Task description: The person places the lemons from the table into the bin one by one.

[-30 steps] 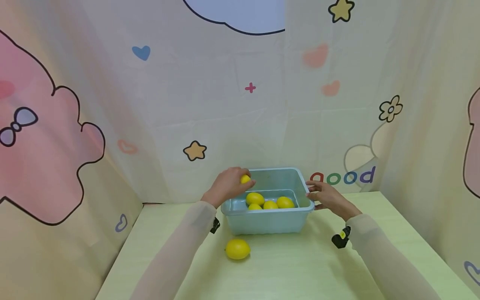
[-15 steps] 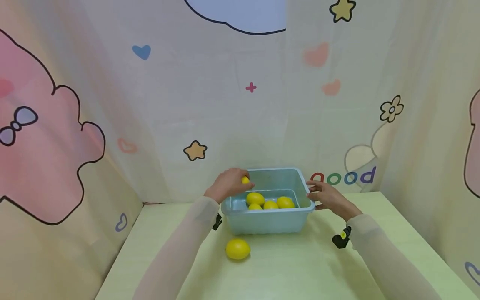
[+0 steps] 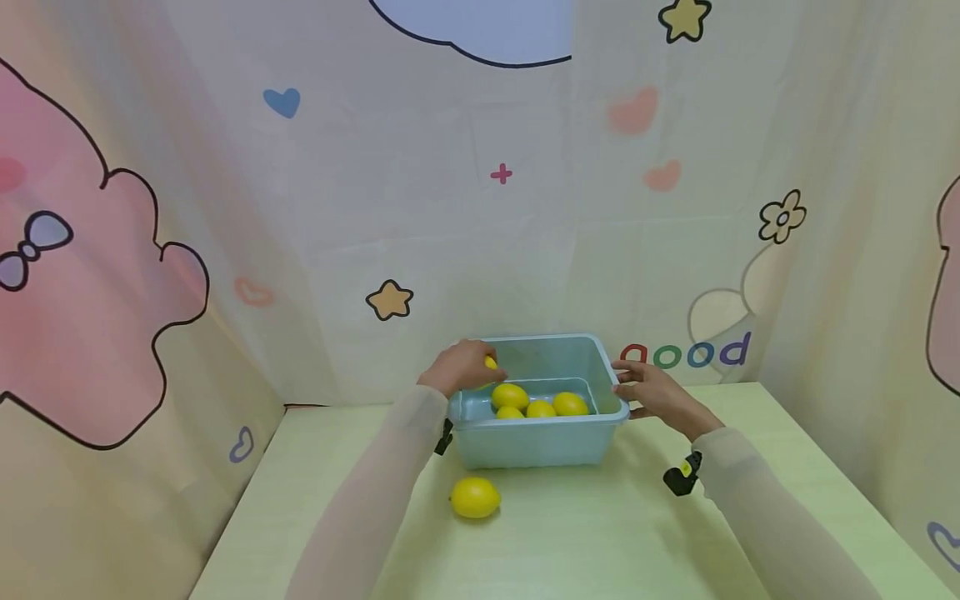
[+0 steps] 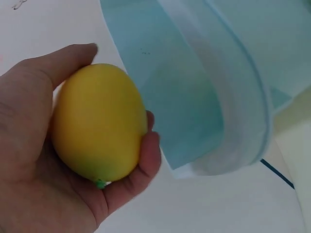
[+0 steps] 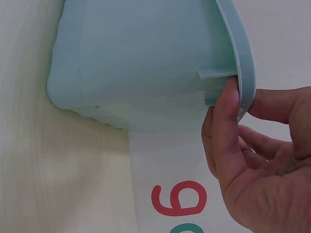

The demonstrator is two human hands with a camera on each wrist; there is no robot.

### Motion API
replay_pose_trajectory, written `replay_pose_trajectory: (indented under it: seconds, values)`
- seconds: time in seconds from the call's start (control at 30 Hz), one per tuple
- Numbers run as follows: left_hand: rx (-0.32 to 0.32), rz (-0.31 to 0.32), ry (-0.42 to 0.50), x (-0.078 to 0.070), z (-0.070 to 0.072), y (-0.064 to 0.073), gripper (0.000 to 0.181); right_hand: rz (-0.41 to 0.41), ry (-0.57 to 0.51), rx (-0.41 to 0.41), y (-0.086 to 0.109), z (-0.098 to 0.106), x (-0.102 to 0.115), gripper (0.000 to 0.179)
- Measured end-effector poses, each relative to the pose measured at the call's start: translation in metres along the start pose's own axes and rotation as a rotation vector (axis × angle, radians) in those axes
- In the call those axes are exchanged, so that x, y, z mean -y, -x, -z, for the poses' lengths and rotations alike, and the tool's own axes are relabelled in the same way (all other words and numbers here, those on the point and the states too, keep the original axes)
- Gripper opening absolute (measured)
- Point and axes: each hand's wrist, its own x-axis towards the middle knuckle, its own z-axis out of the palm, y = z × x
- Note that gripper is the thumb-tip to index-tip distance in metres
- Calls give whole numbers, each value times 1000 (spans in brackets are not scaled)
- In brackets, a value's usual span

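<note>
My left hand (image 3: 461, 365) holds a yellow lemon (image 4: 99, 121) with thumb and fingers curled round it, above the left side of a light blue plastic bin (image 3: 536, 442). In the left wrist view the lemon's green tip (image 4: 100, 184) points down, and the bin's wall is beside the fingers. My right hand (image 3: 660, 396) pinches the bin's right rim (image 5: 247, 63), thumb on one side and fingers under the lip. Several lemons lie inside the bin, among them one lemon (image 3: 511, 397) at the left and another lemon (image 3: 571, 404) at the right.
One more lemon (image 3: 475, 497) lies on the pale wooden table (image 3: 570, 542) in front of the bin. Right behind the bin hangs a printed cloth (image 3: 435, 225), with similar cloth along both sides. A dark wrist device (image 3: 682, 474) shows at the right sleeve.
My left hand, holding its lemon, has shifted slightly to the right and a little lower over the bin. The right hand, the bin and the lemon on the table stay in place.
</note>
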Motion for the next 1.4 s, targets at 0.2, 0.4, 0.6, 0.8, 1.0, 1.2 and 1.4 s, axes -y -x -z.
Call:
replay_pose_trajectory:
  seconds: [0.2, 0.4, 0.6, 0.8, 1.0, 1.2, 1.4]
  values:
    - [24, 76, 6, 2, -6, -3, 40, -10, -4, 0, 0, -1, -2, 63]
    - [53, 94, 14, 2, -6, -5, 42, -9, 0, -1, 1, 1, -3, 63]
    - [92, 88, 25, -1, -3, -12, 40, -1, -10, 1, -1, 2, -3, 64]
    - [104, 75, 18, -4, -3, -15, 37, -4, -9, 2, 0, 1, -2, 64]
    - [106, 50, 7, -3, -6, -17, 33, -4, -16, 1, 0, 1, -1, 63]
    - [111, 53, 6, -1, -8, -19, 31, -4, -15, 4, 1, 1, -1, 64]
    - [112, 61, 0, -1, -8, -18, 33, 0, -16, 10, 1, 3, 0, 63]
